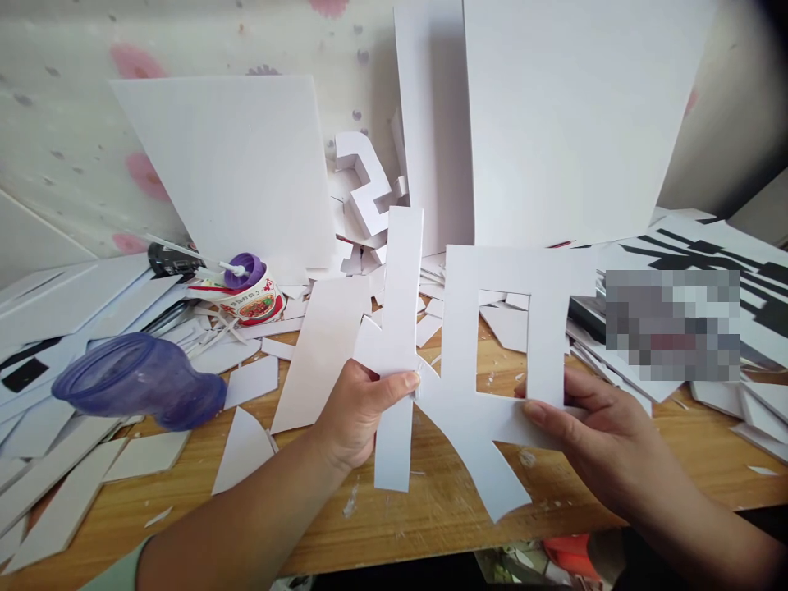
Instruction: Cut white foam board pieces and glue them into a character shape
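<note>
A white foam-board cutout (459, 361) shaped like a character stands up in front of me, above the wooden table (431, 525). My left hand (363, 406) pinches it at the left, thumb over the spot where the upright strip meets the curved part. At the right, my right hand (584, 419) grips the lower bar below the rectangular opening, thumb in front and fingers partly hidden behind. Beyond the cutout, a white boxed shape (369, 185) with angular bends rests among scraps.
Large white boards (227, 164) lean at the back. On the left are a blue translucent container (141, 382), a printed paper cup (255, 304) and white offcuts (148, 455). Black-and-white sheets (732, 254) lie at the right, beside a blurred area.
</note>
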Available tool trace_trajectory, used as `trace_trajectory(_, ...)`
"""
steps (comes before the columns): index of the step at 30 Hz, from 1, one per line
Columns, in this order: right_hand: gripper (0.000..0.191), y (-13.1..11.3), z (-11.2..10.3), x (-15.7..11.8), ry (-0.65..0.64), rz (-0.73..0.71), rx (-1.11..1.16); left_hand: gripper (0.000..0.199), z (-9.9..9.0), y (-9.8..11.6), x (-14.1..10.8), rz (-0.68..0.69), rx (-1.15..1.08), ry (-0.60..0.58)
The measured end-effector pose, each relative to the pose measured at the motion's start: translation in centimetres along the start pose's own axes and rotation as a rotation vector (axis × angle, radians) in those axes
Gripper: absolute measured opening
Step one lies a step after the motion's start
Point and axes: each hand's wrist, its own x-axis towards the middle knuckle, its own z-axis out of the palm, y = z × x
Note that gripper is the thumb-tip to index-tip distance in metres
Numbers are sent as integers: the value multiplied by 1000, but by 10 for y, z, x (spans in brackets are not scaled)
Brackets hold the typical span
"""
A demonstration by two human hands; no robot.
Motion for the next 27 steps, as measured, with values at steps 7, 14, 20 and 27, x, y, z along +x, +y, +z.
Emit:
trace_trajectory(7, 23, -2, -5, -3, 27, 25, 46, 19, -6, 1, 2, -95, 143, -135)
trace_trajectory(14, 22, -5, -3, -2, 46, 9, 51, 19, -5, 0, 1, -63, 212, -124)
trace_trajectory(20, 18, -2, -4, -2, 35, 26, 90, 16, -5, 2, 2, -54, 180, -145)
trace_trajectory(27, 24, -6, -3, 0, -17, 108, 213, 14, -5, 3, 1, -73, 73, -172)
